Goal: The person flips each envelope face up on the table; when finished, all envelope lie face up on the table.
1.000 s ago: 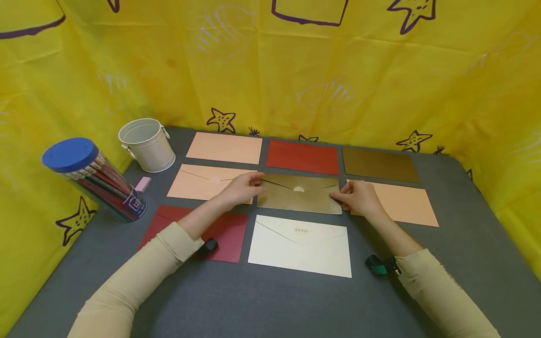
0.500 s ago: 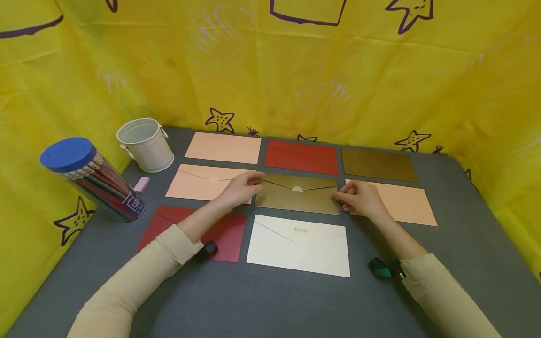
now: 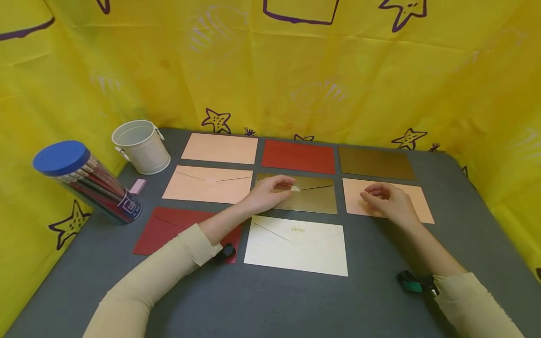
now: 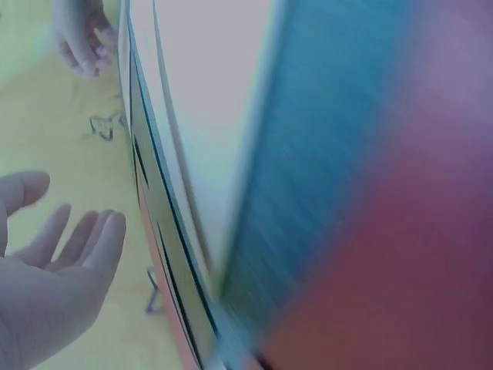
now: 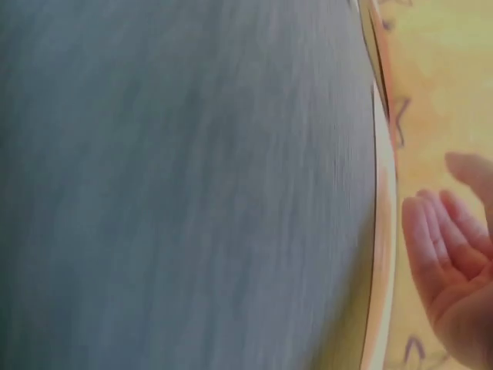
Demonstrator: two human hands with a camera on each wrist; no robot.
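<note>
In the head view my left hand [image 3: 270, 193] is over the gold envelope [image 3: 314, 199] with the pale round seal, covering its left part. Its fingers are relaxed and apart from the thumb in the left wrist view, holding nothing. My right hand [image 3: 393, 204] is above the peach envelope [image 3: 352, 191] at the right of the middle row. Loosely bent fingers [image 5: 443, 231] show in the right wrist view with nothing between them. Below the gold envelope lies a white envelope [image 3: 296, 249]. A dark red envelope [image 3: 169, 225] is partly hidden under my left forearm.
Along the back lie a peach envelope [image 3: 220, 148], a red envelope [image 3: 298, 156] and a brown-gold envelope [image 3: 376, 163]. Another peach envelope [image 3: 198, 188] is at middle left. A white bucket [image 3: 145, 150], a pink eraser [image 3: 138, 186] and a blue-lidded pencil tub [image 3: 93, 185] stand left.
Both hands have let go of the gold envelope's sides and moved right. The left hand is now over that envelope, the right over the peach one. The gold envelope lies flat in the middle row.
</note>
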